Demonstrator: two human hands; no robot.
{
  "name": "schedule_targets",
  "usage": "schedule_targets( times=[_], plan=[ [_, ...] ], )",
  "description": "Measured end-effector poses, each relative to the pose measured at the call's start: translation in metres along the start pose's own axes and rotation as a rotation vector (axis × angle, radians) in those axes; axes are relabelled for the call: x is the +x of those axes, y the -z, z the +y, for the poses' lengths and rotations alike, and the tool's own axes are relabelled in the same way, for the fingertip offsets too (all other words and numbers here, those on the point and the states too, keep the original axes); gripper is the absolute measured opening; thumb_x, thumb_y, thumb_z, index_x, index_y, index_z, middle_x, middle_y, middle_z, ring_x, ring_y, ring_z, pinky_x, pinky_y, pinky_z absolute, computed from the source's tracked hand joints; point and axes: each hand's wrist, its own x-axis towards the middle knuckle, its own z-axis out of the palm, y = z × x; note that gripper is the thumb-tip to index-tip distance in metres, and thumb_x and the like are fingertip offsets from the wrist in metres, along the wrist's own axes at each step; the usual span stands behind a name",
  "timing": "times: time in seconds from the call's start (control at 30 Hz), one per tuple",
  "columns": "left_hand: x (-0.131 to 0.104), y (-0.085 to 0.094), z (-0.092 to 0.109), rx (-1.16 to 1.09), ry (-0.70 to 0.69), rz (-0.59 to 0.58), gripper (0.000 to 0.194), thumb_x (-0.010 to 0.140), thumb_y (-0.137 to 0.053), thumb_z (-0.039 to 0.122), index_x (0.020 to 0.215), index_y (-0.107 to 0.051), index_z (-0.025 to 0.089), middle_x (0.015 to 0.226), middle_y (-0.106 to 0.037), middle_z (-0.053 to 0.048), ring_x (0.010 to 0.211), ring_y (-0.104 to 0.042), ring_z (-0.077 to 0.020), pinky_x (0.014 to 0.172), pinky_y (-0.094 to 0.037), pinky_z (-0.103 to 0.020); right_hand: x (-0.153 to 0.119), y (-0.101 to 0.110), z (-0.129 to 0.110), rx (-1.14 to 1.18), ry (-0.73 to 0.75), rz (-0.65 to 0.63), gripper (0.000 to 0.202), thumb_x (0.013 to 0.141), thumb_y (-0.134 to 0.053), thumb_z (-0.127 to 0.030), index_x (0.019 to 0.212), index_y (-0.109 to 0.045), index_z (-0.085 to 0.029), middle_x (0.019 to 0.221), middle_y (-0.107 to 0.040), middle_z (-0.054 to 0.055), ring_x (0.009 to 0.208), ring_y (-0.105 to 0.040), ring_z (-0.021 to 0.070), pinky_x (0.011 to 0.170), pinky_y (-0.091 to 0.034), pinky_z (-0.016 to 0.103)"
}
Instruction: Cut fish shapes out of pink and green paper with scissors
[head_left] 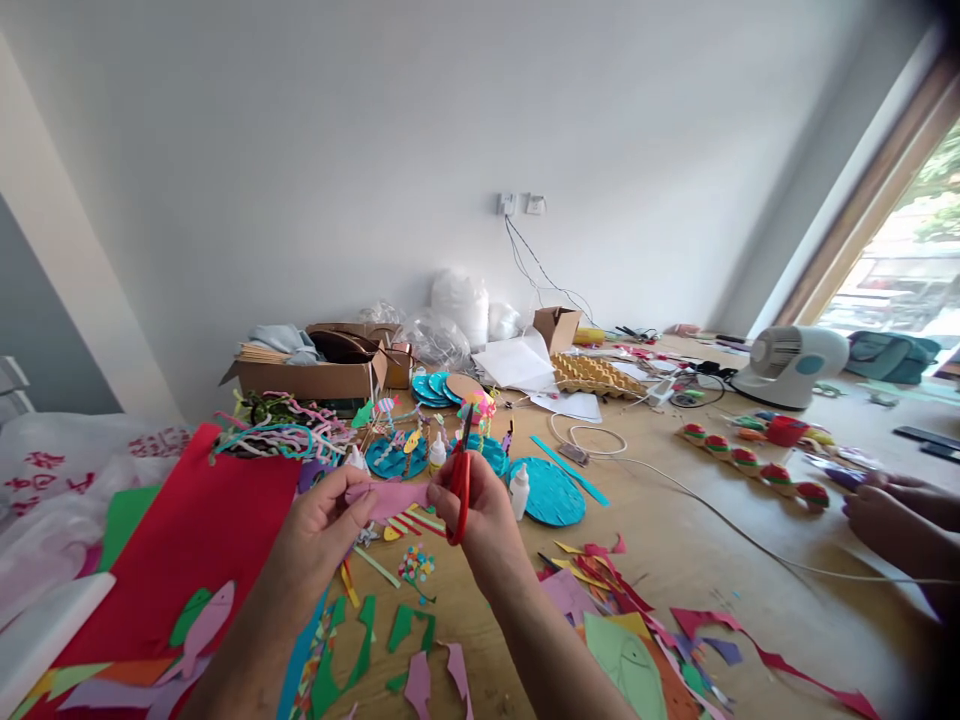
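My left hand [326,520] is closed on one end of a small piece of pink paper [397,497]. The paper stretches across to my right hand [487,515], whose fingertips pinch its other end. That hand also holds red-handled scissors [463,495], their dark blades pointing up. Just behind the paper stand small white glue bottles [437,453] and blue round plates [401,458] with paper sea creatures on them. A pink paper fish [210,622] and a green one lie on red sheets [217,540] at the left.
Paper scraps [360,650] lie near my forearms, more at the right [600,590]. A white cable [720,515] crosses the table. Cardboard box [307,380], egg tray [596,375] and white fan [791,365] stand farther back. Another person's hands [892,515] work at the right edge.
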Motion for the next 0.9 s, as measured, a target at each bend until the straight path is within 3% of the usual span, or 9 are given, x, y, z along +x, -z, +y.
schedule_targets(
  times=[0.27, 0.43, 0.53, 0.7, 0.9],
  plan=[
    [0.004, 0.004, 0.001, 0.125, -0.03, -0.036, 0.021, 0.075, -0.063, 0.038, 0.066, -0.056, 0.02, 0.059, -0.042, 0.007, 0.057, -0.037, -0.0119, 0.052, -0.03, -0.02, 0.002, 0.011, -0.004, -0.171, 0.106, 0.085, 0.019, 0.07, -0.069, -0.03, 0.074, -0.053, -0.021, 0.065, -0.054, -0.004, 0.057, -0.045, 0.0125, 0.053, -0.038, 0.025],
    [0.001, 0.002, 0.002, 0.233, -0.045, -0.095, 0.019, 0.076, -0.061, 0.037, 0.066, -0.059, 0.021, 0.06, -0.044, 0.006, 0.055, -0.04, -0.013, 0.05, -0.03, -0.021, -0.003, 0.012, -0.009, -0.269, 0.021, -0.13, 0.027, 0.068, -0.077, -0.031, 0.073, -0.053, -0.021, 0.068, -0.056, -0.002, 0.063, -0.048, 0.015, 0.058, -0.039, 0.026],
    [-0.003, -0.004, 0.005, 0.163, -0.002, -0.074, 0.02, 0.077, -0.062, 0.039, 0.069, -0.059, 0.021, 0.06, -0.047, 0.006, 0.055, -0.043, -0.0132, 0.05, -0.033, -0.021, -0.005, 0.008, -0.007, -0.233, -0.025, -0.183, 0.028, 0.068, -0.075, -0.031, 0.07, -0.049, -0.021, 0.065, -0.051, -0.004, 0.06, -0.045, 0.0133, 0.057, -0.036, 0.025],
    [-0.007, -0.017, 0.005, -0.065, 0.023, 0.01, 0.022, 0.078, -0.063, 0.043, 0.083, -0.064, 0.021, 0.071, -0.064, 0.002, 0.069, -0.059, -0.0178, 0.062, -0.045, -0.023, -0.009, -0.002, -0.007, -0.073, -0.019, -0.082, 0.029, 0.063, -0.076, -0.032, 0.071, -0.05, -0.021, 0.065, -0.051, -0.004, 0.058, -0.043, 0.0123, 0.055, -0.036, 0.024],
    [-0.005, -0.018, -0.002, -0.109, -0.011, -0.002, 0.015, 0.076, -0.066, 0.036, 0.075, -0.069, 0.021, 0.071, -0.068, 0.0, 0.069, -0.061, -0.0182, 0.067, -0.049, -0.025, -0.017, -0.012, -0.007, 0.015, -0.034, -0.082, 0.023, 0.063, -0.071, -0.028, 0.071, -0.05, -0.021, 0.063, -0.05, -0.005, 0.055, -0.041, 0.0112, 0.053, -0.035, 0.023]
  ],
)
